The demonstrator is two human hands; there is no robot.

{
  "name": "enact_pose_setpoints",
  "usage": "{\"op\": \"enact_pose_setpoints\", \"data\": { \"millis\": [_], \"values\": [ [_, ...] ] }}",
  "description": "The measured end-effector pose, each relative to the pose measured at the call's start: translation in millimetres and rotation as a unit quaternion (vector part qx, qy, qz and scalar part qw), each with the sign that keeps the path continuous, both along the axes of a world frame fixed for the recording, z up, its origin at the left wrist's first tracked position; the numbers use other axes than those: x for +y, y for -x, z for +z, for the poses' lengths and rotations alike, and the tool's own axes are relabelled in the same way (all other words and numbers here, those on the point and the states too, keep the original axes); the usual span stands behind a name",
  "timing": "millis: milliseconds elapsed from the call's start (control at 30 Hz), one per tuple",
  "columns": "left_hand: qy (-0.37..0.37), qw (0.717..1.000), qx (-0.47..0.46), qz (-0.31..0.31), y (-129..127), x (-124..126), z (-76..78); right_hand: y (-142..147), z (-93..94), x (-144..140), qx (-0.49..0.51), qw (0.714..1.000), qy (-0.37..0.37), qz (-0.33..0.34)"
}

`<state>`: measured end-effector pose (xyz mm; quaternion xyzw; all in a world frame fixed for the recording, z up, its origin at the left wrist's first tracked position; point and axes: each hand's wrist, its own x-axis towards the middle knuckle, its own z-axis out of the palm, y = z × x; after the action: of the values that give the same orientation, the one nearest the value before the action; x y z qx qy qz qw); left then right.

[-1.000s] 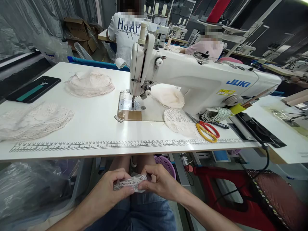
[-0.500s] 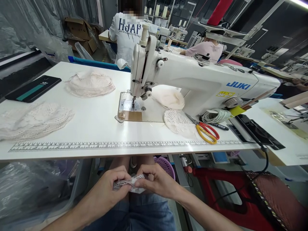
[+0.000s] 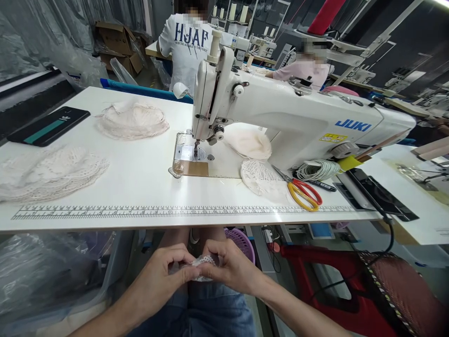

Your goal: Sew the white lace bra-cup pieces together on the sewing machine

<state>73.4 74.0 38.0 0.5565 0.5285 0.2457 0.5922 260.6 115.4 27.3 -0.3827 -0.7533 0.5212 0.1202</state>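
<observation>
The lace (image 3: 199, 267) is now bunched shorter than a second ago, the hands closer together. Left hand (image 3: 162, 276) and right hand (image 3: 229, 267) both pinch it below the tabletop (image 3: 140, 173) edge, over the lap; its long axis runs left-right.

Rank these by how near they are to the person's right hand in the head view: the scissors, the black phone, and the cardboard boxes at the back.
From the right hand, which pinches a lace piece below the table edge:
1. The scissors, on the table to the right of it.
2. The black phone, at the table's far left.
3. The cardboard boxes, behind the table at the back left.
</observation>
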Motion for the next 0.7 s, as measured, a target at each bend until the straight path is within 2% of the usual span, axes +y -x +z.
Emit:
{"op": "enact_pose_setpoints", "data": {
  "millis": [367,567,700],
  "values": [
    [0.03,0.999,-0.035,-0.025,9.0,2.3,-5.3,-4.2,2.7,0.5,0.069,0.993,0.096,0.02],
    [0.117,0.987,-0.106,0.035,11.9,2.6,-3.3,-10.3,13.7,1.5,0.061,0.985,0.16,0.012],
    [0.116,0.988,-0.103,0.014,10.2,5.0,2.6,-20.0,17.5,1.0,0.037,0.981,0.189,0.006]
  ]
}}
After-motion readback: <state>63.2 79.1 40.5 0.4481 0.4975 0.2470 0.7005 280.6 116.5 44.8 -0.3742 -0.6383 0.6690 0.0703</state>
